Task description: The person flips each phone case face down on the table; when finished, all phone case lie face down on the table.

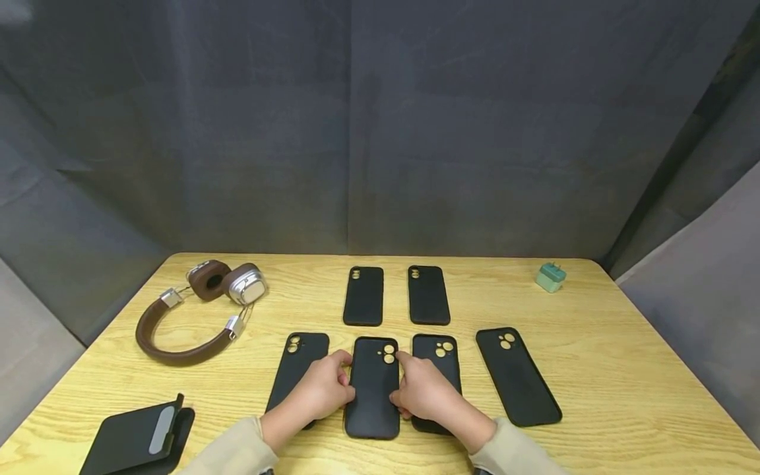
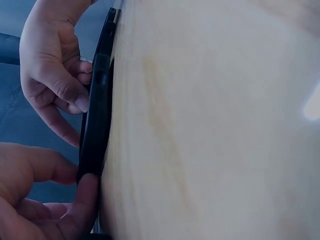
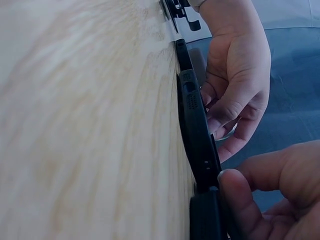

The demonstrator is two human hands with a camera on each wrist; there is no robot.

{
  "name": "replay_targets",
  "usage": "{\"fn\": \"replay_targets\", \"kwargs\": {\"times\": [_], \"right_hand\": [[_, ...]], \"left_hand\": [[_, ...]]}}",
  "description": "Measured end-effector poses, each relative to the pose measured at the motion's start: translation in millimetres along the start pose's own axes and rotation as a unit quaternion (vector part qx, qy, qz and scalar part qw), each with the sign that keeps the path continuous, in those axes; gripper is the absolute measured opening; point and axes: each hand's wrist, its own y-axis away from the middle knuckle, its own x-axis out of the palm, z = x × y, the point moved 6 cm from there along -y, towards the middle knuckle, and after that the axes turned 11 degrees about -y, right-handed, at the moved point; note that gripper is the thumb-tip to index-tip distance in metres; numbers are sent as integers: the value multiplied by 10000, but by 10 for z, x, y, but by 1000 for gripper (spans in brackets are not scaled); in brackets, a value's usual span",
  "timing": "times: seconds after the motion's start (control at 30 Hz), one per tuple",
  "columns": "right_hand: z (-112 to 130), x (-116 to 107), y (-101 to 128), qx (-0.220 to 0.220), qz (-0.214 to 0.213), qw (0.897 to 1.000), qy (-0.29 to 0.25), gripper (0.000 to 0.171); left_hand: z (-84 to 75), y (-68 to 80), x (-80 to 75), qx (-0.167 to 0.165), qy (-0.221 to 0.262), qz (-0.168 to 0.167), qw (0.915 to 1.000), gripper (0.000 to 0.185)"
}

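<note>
A black phone case [image 1: 371, 389] lies at the middle of the front row, its camera cutout at the upper right. My left hand [image 1: 323, 386] holds its left edge, thumb and fingertips at the rim. From the other side my right hand [image 1: 424, 389] holds its right edge the same way. Seen edge-on in the left wrist view, the case [image 2: 97, 120] sits close over the wood between the two hands. Beneath my left hand is part of another black case [image 1: 297, 363]. My right hand and wrist partly cover a further case [image 1: 436, 369].
Two black cases, a left one [image 1: 363, 297] and a right one [image 1: 429, 295], lie in the back row. A tilted case [image 1: 518, 379] is at right. Brown headphones [image 1: 184, 353], a black folding stand [image 1: 133, 439] and a green plug adapter [image 1: 551, 277] are on the wooden table [image 1: 641, 396].
</note>
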Motion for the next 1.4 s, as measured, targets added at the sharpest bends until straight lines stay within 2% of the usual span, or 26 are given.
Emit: {"fn": "replay_targets", "kwargs": {"times": [0.1, 0.27, 0.5, 0.83, 1.1, 1.4], "right_hand": [[-3, 0, 7, -19, 5, 10000, -51, 67], [-5, -9, 12, -59, -2, 9999, -135, 68], [24, -19, -10, -306, -24, 9992, -238, 67], [79, 23, -61, -449, 47, 9972, -598, 67], [125, 133, -106, -586, 206, 9970, -457, 68], [131, 211, -160, -493, 324, 9975, -400, 67]], "left_hand": [[-9, 8, -22, -5, -3, -54, 10000, 46], [-52, 34, -88, -70, 289, -79, 9995, 49], [-60, 79, -191, -107, 555, -257, 9981, 50], [-64, 158, -336, -229, 1169, -521, 9915, 52], [-89, 210, -429, -156, 1228, -780, 9892, 47], [-114, 234, -453, -107, 1147, -787, 9902, 45]]}}
